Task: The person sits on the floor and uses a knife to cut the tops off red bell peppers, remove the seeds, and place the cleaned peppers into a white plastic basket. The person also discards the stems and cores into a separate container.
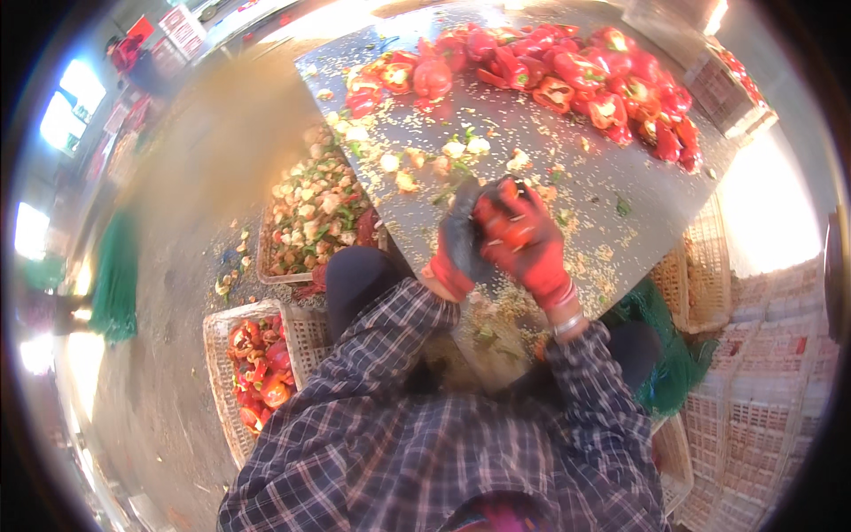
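My left hand, in a red glove with a dark coated palm, is pressed close against my right hand above the near part of a metal table. The right hand wears a similar glove, its fingers curled. Between the hands shows a glossy red bell pepper, mostly covered by the fingers and blurred. Pale seeds and several pepper cores with green stems are scattered around them. Across the table's far side lies a heap of opened red bell peppers.
Left of the table, a crate holds pepper cores. Nearer me, a plastic crate contains red pepper pieces. To the right stand a woven-sided crate, green netting and stacked crates. A person is far left.
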Demonstrator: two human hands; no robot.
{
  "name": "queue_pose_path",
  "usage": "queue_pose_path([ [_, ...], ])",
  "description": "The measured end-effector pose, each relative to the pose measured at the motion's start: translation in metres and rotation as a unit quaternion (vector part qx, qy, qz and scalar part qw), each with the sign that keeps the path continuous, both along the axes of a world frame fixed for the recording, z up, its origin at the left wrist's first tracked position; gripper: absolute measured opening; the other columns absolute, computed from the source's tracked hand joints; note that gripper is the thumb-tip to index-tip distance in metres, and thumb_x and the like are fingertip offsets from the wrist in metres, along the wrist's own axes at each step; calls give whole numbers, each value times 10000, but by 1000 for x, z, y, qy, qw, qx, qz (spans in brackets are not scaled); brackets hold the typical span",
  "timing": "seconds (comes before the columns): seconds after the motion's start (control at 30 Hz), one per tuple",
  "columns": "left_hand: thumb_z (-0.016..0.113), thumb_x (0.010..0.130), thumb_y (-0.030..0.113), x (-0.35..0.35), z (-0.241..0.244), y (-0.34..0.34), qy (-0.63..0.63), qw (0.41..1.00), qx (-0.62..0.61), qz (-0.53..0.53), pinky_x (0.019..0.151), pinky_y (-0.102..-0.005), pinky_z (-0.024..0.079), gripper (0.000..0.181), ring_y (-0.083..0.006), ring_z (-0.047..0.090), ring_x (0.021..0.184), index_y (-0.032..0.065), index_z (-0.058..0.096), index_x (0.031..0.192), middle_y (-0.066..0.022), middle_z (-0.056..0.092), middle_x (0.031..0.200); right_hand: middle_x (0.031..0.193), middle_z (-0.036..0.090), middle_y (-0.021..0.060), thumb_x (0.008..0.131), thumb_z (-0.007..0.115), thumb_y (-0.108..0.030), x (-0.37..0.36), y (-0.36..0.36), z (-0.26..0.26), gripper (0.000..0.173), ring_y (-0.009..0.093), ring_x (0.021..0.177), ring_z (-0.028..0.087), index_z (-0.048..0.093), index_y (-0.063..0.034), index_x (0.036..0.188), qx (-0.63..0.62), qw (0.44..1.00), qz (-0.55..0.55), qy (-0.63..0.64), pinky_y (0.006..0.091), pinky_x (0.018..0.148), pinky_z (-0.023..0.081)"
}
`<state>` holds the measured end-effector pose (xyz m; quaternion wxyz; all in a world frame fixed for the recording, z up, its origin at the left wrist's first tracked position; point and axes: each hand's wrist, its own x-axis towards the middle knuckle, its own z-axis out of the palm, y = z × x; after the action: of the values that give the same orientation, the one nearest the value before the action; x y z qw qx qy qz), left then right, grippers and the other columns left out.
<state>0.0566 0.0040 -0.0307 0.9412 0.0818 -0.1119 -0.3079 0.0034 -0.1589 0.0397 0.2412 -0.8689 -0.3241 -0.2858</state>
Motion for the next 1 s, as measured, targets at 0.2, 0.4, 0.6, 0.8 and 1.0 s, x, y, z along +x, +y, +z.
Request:
queue_pose_path([
  [0.2, 432, 1074, 326, -25, 62, 8, -113, 923, 366, 45, 863, -504, 606, 446, -303, 703, 962, 188, 450, 1497, -161, 683, 1067, 1156, 672, 178, 931, 642, -314, -25, -57, -20, 409, 303, 1156, 611, 658, 11, 1178, 677, 642, 169, 319, 449, 994, 494],
  [0.4, 508, 1037, 346, -19, 74, 44, -86, 906, 375, 179, 890, -459, 596, 450, -290, 696, 1004, 89, 545, 1405, -164, 669, 1116, 1270, 624, 168, 963, 614, -326, -122, -107, 22, 489, 324, 1181, 606, 568, -3, 1326, 767, 591, 34, 247, 483, 977, 527],
  [0.6, 543, 1038, 306, -49, 82, 159, -207, 713, 472, 476, 888, -440, 590, 420, -273, 697, 997, -36, 595, 1274, -159, 678, 1124, 1265, 632, 172, 965, 608, -298, -224, -179, 2, 468, 321, 1176, 609, 576, 5, 1320, 489, 769, -383, 152, 472, 981, 519],
  [0.8, 586, 997, 190, -65, -4, 311, 78, 609, 543, 573, 792, -308, 571, 266, -224, 713, 942, 25, 684, 1182, -98, 722, 1009, 1260, 640, 176, 967, 603, -270, -241, -189, -12, 448, 319, 1172, 613, 584, 14, 1313, 335, 778, -488, 209, 461, 985, 512],
  [1.0, 734, 883, 206, -21, -84, 301, -78, 352, 833, 421, 1014, -406, 477, 460, -340, 565, 1248, 210, 638, 1333, -160, 619, 1319, 1255, 648, 181, 969, 597, -242, -241, -183, -4, 429, 316, 1167, 616, 593, 22, 1307, 239, 781, -519, 252, 451, 989, 504],
])
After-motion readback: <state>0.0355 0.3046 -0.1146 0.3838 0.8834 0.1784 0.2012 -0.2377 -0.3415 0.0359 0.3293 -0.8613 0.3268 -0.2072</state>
